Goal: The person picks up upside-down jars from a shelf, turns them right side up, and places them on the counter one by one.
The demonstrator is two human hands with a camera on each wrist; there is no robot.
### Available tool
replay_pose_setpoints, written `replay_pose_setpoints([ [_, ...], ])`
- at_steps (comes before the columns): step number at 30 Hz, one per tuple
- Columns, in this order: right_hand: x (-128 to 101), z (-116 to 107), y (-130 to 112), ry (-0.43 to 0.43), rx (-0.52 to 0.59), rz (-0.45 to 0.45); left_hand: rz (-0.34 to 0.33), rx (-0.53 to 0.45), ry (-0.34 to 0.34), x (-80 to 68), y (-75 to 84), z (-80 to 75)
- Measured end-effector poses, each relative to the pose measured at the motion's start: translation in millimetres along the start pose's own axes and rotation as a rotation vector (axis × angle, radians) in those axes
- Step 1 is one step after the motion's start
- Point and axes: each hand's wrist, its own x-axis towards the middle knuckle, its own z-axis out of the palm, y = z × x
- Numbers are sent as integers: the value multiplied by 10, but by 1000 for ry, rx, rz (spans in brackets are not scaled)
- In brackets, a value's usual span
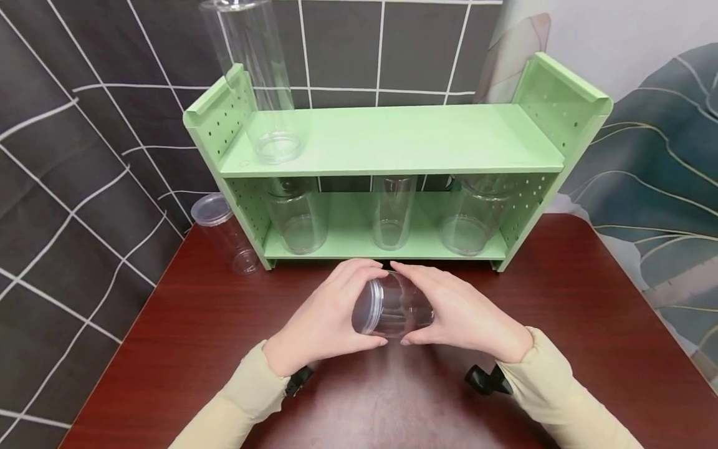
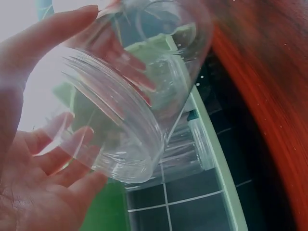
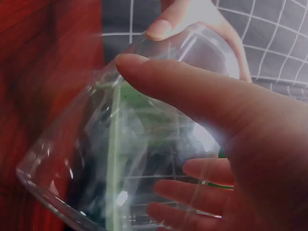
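Between both hands a clear plastic jar point(image 1: 401, 305) lies on its side, held over the table in front of the shelf. Its lidded end points left. My left hand point(image 1: 331, 312) grips that end, thumb below and fingers above, around the lid point(image 1: 371, 307). Around the body toward the base, my right hand point(image 1: 457, 308) curls with its thumb underneath. The left wrist view shows the jar's ridged rim point(image 2: 115, 106) beside the left palm. In the right wrist view the right thumb point(image 3: 159, 77) presses along the see-through wall, with the left thumb close by.
A green two-tier shelf point(image 1: 392, 140) stands at the back of the dark red table point(image 1: 213, 362). One tall clear jar point(image 1: 272, 100) is on its top tier. Several clear jars, one of them narrow point(image 1: 391, 215), occupy the lower tier. A lidded jar point(image 1: 227, 234) stands left of the shelf.
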Motion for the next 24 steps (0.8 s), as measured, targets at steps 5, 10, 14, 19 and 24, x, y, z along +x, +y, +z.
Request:
replay_pose_setpoints([
  [5, 27, 38, 23, 2, 27, 9, 40, -14, -12, 34, 1, -17],
  [10, 30, 90, 62, 33, 70, 0, -7, -70, 37, 15, -11, -100],
  [14, -9, 137, 120, 48, 93, 28, -13, -84, 233, 10, -51, -269],
  [19, -44, 162, 189, 93, 133, 40, -111, -13, 632, 59, -24, -585],
  [24, -56, 152, 234, 152, 170, 30, -350, -60, 904, 148, 94, -943],
])
